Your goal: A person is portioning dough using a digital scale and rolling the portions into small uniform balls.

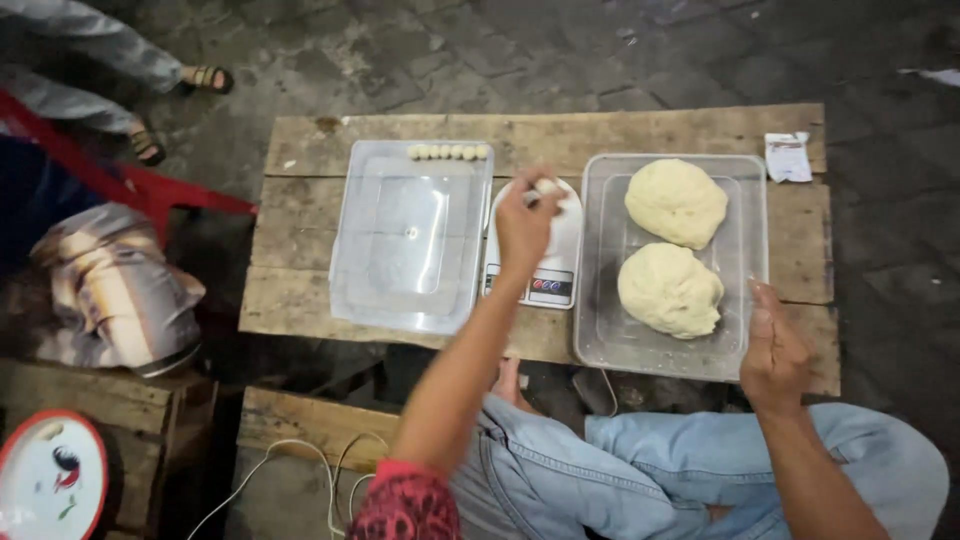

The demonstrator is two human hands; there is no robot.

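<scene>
Your left hand [524, 222] pinching a small dough piece [545, 187] over the white scale [553, 262], your right hand [775, 352] open, empty, beside the dough tray [603, 330].

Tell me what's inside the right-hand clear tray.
The right clear tray holds two large dough lumps, one at the far end and one nearer. The tray bottom beneath them is covered. The right hand rests at its near corner.

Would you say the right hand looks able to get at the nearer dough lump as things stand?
Probably yes. The right hand hovers at the tray's near corner, beside the nearer dough lump; the tray is uncovered and nothing lies between them.
</scene>
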